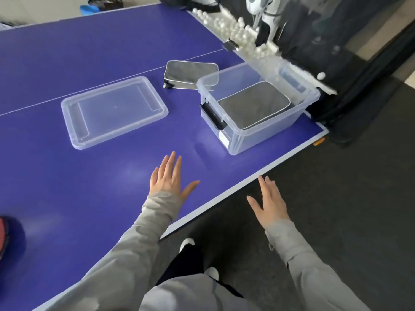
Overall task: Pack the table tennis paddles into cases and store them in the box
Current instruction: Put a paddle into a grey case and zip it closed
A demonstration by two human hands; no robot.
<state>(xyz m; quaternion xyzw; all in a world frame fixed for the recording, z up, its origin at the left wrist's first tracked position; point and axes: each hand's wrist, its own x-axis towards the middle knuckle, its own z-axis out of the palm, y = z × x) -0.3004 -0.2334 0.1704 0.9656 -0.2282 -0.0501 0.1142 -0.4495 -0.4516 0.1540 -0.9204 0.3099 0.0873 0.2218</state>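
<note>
A clear plastic box [238,140] stands near the right edge of the blue table. One grey zipped paddle case [251,106] lies inside it. A second grey case [188,74] lies on the table just behind the box's left corner. The box's clear lid [114,111] rests flat on the table to the left. My left hand [168,178] hovers over the table in front of the box, fingers straight and spread, holding nothing. My right hand [268,202] is off the table's edge, over the dark floor, fingers straight and empty.
The blue table [67,187] has a white centre line and a white edge running diagonally. A ball catch net with several white balls [238,30] borders the far right edge. Something red [3,236] shows at the left border. My shoes [186,243] stand on dark carpet.
</note>
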